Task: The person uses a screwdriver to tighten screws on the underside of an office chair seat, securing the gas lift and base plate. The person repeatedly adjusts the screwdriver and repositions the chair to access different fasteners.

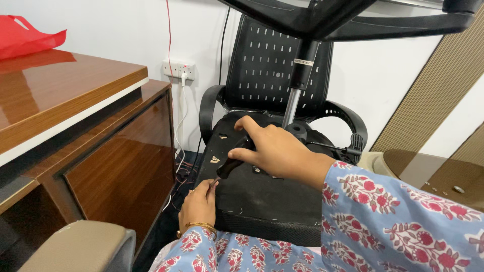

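Holding screwdriver (229,163) — right hand (275,148) grip closed on handle, left hand (199,201) pinching tip.

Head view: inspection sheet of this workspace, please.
Surface: upturned underside of an office chair seat, black fabric with small metal brackets.
Job's things: black-handled screwdriver, tip down near the seat's left edge; gas-lift column standing up from the seat.
Clutter: red bag on the wooden desk.
Grips: right hand wraps the screwdriver handle; left hand pinches its shaft near the tip.
Cables: white plug and cables at the wall socket, more wires on the floor.
Surroundings: white wall, ribbed panel at right.
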